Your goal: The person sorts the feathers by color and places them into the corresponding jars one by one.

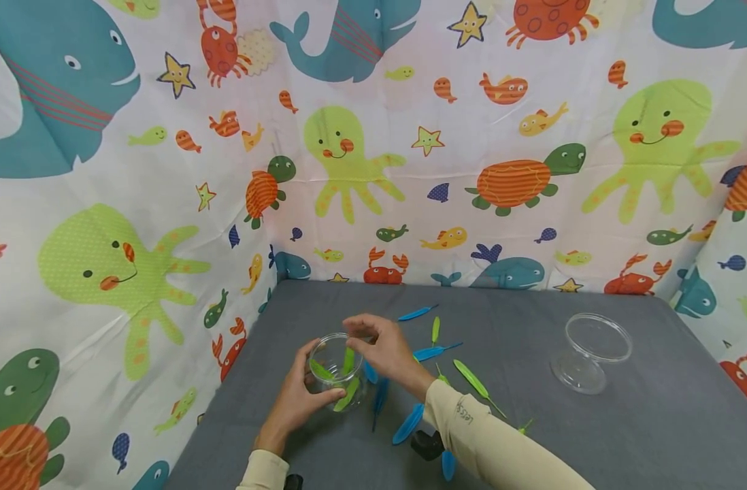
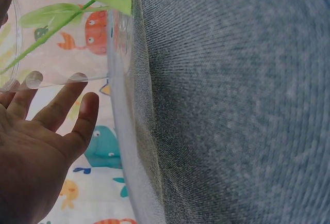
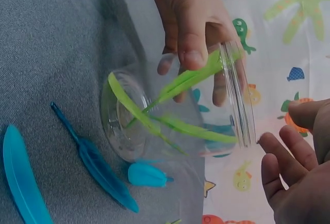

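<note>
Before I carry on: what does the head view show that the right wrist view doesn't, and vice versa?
Only the head view shows the second clear vessel at the right of the grey table, and the cream sleeves.

Only the right wrist view shows the palm side of the right hand and green stems crossing inside the jar.

Both show the left hand gripping that jar, three green feathers in it, blue feathers and the sea-animal backdrop.

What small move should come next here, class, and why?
Probably the right hand should reach for a loose green feather on the table: it looks empty, the left hand holds the jar, and the feathers inside all look green.
</note>
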Demonstrator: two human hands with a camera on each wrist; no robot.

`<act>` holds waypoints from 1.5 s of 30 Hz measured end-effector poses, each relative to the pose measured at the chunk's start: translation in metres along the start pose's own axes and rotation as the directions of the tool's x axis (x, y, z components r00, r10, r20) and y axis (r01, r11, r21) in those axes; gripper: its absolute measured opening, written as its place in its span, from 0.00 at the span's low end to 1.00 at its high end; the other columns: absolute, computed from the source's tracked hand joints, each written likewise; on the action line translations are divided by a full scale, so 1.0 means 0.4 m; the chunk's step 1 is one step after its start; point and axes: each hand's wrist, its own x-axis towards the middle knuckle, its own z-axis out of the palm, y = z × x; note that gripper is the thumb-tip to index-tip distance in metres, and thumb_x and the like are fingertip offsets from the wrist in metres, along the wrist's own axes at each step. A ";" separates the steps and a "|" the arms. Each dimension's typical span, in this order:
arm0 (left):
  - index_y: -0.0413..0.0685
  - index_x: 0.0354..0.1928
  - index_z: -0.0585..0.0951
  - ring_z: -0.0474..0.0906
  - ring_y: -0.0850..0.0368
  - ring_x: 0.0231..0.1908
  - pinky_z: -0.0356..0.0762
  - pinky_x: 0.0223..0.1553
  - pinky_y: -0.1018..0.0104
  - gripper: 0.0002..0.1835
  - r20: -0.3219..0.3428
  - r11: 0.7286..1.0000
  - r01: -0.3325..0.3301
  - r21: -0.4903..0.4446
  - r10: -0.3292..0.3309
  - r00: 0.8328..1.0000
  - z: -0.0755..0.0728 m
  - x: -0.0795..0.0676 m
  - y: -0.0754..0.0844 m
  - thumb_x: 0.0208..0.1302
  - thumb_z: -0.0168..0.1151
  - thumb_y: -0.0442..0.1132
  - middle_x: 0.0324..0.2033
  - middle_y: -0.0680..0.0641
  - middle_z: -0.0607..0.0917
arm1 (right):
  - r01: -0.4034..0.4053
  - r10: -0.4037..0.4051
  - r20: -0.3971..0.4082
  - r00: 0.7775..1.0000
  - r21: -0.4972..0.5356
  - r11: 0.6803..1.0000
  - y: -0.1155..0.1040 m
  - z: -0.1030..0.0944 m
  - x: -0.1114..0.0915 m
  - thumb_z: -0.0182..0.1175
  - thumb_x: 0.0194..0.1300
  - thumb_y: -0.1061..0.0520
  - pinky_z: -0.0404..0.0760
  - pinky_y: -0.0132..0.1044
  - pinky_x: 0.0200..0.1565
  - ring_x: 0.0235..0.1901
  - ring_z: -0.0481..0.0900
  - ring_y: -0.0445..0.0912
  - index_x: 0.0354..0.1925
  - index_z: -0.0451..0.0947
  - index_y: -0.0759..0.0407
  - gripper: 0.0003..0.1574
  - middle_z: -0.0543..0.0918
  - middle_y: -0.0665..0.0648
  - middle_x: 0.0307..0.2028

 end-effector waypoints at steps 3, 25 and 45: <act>0.65 0.78 0.56 0.74 0.41 0.66 0.74 0.65 0.39 0.58 -0.001 1.000 0.005 0.005 -0.005 1.000 0.001 -0.001 0.000 0.48 0.84 0.46 0.74 0.46 0.67 | 0.010 -0.010 -0.043 0.999 0.017 1.000 0.006 -0.011 -0.002 0.65 0.70 0.58 0.81 0.35 0.46 0.52 0.85 0.48 0.56 0.83 0.48 0.17 0.87 0.52 0.53; 0.70 0.77 0.56 0.75 0.36 0.66 0.73 0.63 0.35 0.57 -0.011 0.998 0.045 0.032 -0.045 0.999 0.004 -0.005 0.003 0.49 0.83 0.49 0.74 0.44 0.67 | -0.095 0.084 -0.193 0.978 -0.049 0.994 0.156 -0.185 -0.061 0.65 0.70 0.60 0.81 0.36 0.45 0.49 0.84 0.51 0.55 0.83 0.51 0.16 0.87 0.58 0.51; 0.70 0.77 0.56 0.72 0.36 0.68 0.69 0.66 0.32 0.58 -0.003 0.999 0.043 0.017 -0.043 0.999 0.003 -0.005 0.007 0.48 0.84 0.47 0.74 0.45 0.66 | -0.027 0.003 -0.084 0.996 -0.283 0.959 0.239 -0.318 -0.131 0.59 0.72 0.65 0.84 0.43 0.44 0.47 0.84 0.56 0.54 0.82 0.59 0.15 0.87 0.60 0.49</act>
